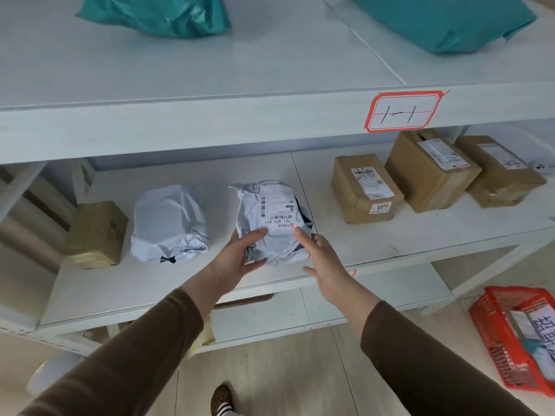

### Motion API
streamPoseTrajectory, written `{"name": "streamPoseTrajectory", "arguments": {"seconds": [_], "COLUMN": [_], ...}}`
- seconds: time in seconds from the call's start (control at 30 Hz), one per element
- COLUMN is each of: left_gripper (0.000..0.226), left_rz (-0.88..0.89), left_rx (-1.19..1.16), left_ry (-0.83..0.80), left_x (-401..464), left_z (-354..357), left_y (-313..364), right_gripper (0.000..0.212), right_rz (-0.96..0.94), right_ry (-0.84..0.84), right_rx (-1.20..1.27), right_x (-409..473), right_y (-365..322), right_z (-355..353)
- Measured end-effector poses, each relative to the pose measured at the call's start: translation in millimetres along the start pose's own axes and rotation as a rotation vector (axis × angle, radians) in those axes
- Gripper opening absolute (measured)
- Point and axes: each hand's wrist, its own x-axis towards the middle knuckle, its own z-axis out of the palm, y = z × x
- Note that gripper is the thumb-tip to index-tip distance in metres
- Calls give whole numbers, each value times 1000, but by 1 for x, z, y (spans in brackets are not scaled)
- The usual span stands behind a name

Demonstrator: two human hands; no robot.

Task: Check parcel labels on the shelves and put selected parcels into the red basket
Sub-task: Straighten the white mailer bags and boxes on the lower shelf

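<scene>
A crumpled grey-white poly bag parcel [270, 217] lies on the middle shelf [186, 283] with its printed label facing up. My left hand [237, 259] grips its near left corner, thumb on top and fingers underneath. My right hand [321, 262] touches the parcel's right edge with straight, relaxed fingers. A second grey-white bag [169, 222] lies to the left, its label hidden. The red basket [516, 337] stands on the floor at the lower right and holds a few parcels.
A small brown box [96, 232] sits at the shelf's left. Three brown labelled boxes [366, 189] [429, 168] [498, 169] stand on the right. Two teal bags [156, 13] [444, 19] lie on the top shelf, whose edge carries a red-bordered tag [404, 111].
</scene>
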Motion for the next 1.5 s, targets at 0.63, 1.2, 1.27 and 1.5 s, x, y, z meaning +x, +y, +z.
{"name": "streamPoseTrajectory", "arguments": {"seconds": [0.63,1.2,1.27,1.5], "left_gripper": [39,62,64,81], "left_rz": [-14,584,542,72], "left_rx": [130,702,731,269], "left_ry": [-31,641,754,611], "left_x": [116,27,22,19], "left_z": [33,-115,-156,-217], "left_y": [10,67,73,70], "right_gripper": [16,46,52,31], "right_rz": [-77,-871,-644,7], "right_ry": [323,16,-99,-274], "right_rx": [-157,-586,-558,-247], "right_x": [145,82,86,110], "right_y": [-18,-11,-7,5], "right_z": [-2,154,182,241]}}
